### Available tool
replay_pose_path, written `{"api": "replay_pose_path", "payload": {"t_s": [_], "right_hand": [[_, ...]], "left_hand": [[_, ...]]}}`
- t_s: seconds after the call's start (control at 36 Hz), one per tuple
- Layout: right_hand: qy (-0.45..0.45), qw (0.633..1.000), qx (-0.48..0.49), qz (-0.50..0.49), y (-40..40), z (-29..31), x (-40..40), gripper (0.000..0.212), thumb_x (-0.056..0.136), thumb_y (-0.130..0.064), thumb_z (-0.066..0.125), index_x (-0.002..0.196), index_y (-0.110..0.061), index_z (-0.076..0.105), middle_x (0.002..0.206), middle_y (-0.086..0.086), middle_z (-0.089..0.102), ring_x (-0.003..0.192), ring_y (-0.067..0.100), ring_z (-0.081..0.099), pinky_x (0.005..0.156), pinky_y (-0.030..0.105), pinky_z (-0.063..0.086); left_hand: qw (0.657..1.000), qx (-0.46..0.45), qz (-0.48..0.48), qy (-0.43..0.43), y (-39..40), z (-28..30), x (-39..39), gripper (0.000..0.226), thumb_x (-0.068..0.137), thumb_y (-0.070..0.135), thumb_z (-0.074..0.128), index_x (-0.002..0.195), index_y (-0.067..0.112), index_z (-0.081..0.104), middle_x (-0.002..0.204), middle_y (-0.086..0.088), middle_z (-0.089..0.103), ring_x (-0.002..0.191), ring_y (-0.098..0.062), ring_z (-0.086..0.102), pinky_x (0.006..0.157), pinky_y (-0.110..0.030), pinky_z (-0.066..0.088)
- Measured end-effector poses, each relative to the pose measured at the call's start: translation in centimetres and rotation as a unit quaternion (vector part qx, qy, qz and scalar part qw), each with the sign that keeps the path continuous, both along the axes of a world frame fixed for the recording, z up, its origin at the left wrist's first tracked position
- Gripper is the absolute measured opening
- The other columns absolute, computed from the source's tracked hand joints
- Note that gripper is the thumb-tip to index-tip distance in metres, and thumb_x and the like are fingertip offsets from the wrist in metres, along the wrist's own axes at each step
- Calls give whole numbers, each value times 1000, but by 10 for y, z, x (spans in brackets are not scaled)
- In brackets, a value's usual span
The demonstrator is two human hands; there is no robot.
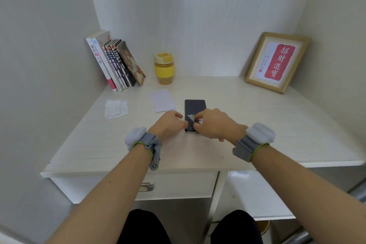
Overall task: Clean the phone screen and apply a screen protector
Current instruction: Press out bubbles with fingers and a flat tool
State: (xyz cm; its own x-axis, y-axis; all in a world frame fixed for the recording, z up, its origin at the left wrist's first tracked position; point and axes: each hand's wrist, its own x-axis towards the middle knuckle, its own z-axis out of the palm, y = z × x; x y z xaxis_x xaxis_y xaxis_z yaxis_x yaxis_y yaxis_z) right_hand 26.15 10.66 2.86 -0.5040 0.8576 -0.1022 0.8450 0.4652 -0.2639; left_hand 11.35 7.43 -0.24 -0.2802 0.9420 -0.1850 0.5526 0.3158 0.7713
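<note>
Lying flat, phone (195, 107) sits under both hands' fingers (195, 120)

A dark phone (195, 107) lies flat on a white desk (247, 125), its near end covered by both hands. The left hand (168, 125) rests curled at the phone's left edge, while the right hand (213, 124) pinches a small grey wipe (191, 119) against the screen. Both wrists carry grey bands. To the left lie a white folded cloth (115, 108) and a pale sheet (162, 100). Leaning books (116, 61), a yellow cup (164, 68) and a framed print (277, 61) stand at the back.
</note>
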Motion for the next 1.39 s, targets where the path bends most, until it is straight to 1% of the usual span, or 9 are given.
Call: {"api": "replay_pose_path", "payload": {"t_s": [0.17,0.33,0.42,0.67,0.89,1.06,1.14,1.28,1.39], "right_hand": [[-23,1000,-12,13,3,3,-2,35,95,-28,45,125,-20,61,80,3,58,49,17,53,46,24,45],[-75,995,-54,35,28,17,27,52,95,-32,51,146,-33,40,109,6,65,80,26,67,66,32,57],[-107,990,-65,67,34,27,40,47,96,-33,53,142,-41,45,127,0,61,105,26,62,92,37,52],[-84,987,-109,80,46,34,65,43,92,-23,58,127,-48,60,114,-3,61,107,16,55,95,28,40],[-60,989,-108,80,40,32,70,42,92,-26,59,129,-45,59,79,-16,54,93,15,57,87,27,40],[-46,992,-88,71,35,15,55,47,89,-37,58,135,-41,54,97,8,74,70,26,66,79,37,58],[-44,994,-77,70,27,15,50,45,92,-34,55,136,-36,53,102,13,71,55,22,54,56,29,52],[-39,994,-88,53,27,23,60,39,89,-34,59,127,-39,61,111,13,70,52,18,48,49,24,45],[-34,993,-109,28,25,31,71,38,90,-32,61,127,-38,62,83,7,66,52,18,44,45,22,43]], "left_hand": [[999,22,19,19,1,-5,0,40,90,24,59,129,15,53,123,-9,62,111,-26,59,93,-32,47],[993,53,-27,100,1,-7,0,43,93,7,43,128,28,55,125,-11,62,105,-29,61,95,-38,49],[987,56,-49,139,3,-8,1,47,92,2,37,124,29,60,125,-12,62,109,-28,60,96,-38,48],[981,64,-64,170,3,-8,2,36,97,12,42,121,29,62,118,-6,66,104,-25,61,94,-35,49],[981,59,-71,173,3,-5,3,30,97,18,47,121,28,62,108,-6,67,100,-24,61,88,-33,46],[980,58,-70,176,4,-5,3,27,98,25,46,119,30,62,106,-5,68,99,-24,61,89,-34,47],[978,55,-68,187,3,-5,5,29,97,22,45,120,29,61,106,-6,66,100,-25,60,89,-35,47],[975,52,-73,202,1,-6,8,30,96,23,49,123,28,58,109,-6,67,101,-26,61,92,-37,49],[975,55,-75,203,1,-7,8,29,95,24,49,123,28,57,108,-6,67,100,-27,61,92,-37,48]]}}
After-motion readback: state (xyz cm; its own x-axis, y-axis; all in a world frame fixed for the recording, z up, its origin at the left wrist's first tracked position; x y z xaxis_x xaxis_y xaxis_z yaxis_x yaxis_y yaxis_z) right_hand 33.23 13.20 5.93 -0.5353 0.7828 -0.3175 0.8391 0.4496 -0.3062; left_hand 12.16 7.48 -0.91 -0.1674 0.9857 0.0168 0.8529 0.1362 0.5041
